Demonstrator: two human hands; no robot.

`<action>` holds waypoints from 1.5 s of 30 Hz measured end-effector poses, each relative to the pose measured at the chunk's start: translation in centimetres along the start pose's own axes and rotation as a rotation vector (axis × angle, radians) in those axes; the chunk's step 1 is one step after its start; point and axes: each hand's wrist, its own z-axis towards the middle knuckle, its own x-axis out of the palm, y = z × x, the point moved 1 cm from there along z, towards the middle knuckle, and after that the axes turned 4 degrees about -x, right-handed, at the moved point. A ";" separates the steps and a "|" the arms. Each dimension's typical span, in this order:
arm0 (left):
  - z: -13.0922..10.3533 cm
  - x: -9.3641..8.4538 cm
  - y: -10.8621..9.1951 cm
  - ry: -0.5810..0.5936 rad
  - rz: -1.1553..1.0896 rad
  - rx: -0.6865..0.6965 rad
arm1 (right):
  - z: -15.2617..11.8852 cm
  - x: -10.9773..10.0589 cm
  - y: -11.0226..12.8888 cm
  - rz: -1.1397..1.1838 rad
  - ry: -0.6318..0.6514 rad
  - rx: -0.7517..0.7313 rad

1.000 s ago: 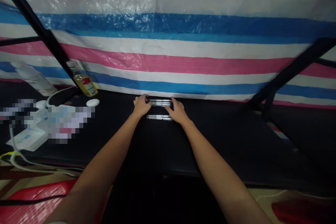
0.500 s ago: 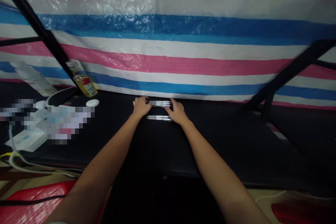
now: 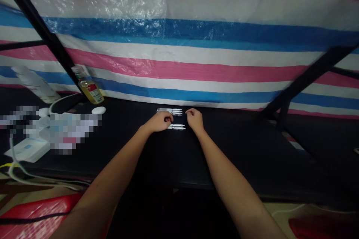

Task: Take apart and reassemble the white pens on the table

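Observation:
Two groups of slim silver-white pens lie crosswise on the black tabletop. The back group of pens [image 3: 177, 112] holds several, side by side; the front pens [image 3: 178, 127] are fewer. My left hand [image 3: 160, 121] hangs over the left ends of both groups, its fingers curled inward, and I see nothing in them. It covers part of the pens, so contact with them cannot be told. Just beyond the right ends, apart from the pens, is my right hand [image 3: 195, 120]; its fingers are bent together towards the left with nothing visible in them.
Behind the black tabletop [image 3: 246, 149] hangs a striped plastic sheet [image 3: 196, 71]. At left stand a bottle of yellow liquid [image 3: 94, 91] and a white bottle [image 3: 36, 84], near a white oval object [image 3: 98, 110], a white box [image 3: 29, 149] and cables. Black metal bars slant on both sides.
My left hand has left the back pens' ends and come nearer, to the right, over the front pens. My right hand has drawn slightly right, off the pens, its fingers curling in.

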 end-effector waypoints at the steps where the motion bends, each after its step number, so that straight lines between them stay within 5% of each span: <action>1: 0.0 0.2 -0.1 0.041 0.016 -0.003 | -0.1 0.0 0.1 -0.006 0.015 -0.009; 5: 0.1 0.6 0.4 0.100 0.089 -0.042 | -0.5 0.4 0.6 -0.047 0.086 -0.054; 10: 0.3 -0.1 1.5 -0.003 0.156 -0.044 | -0.9 0.5 1.1 -0.097 0.180 -0.090; 20: 0.3 -0.2 2.3 -0.020 0.136 -0.038 | -1.7 0.3 2.8 -0.240 0.306 -0.139; 27: 0.4 -0.5 1.2 -0.205 0.088 0.023 | -1.1 0.8 2.0 0.156 0.068 0.040; 34: 0.5 -0.5 1.1 -0.205 0.096 0.029 | -1.6 2.1 2.7 0.825 0.327 0.313; 45: 0.4 -1.1 1.9 -0.167 0.145 -0.090 | -1.3 2.5 2.1 0.912 0.251 0.371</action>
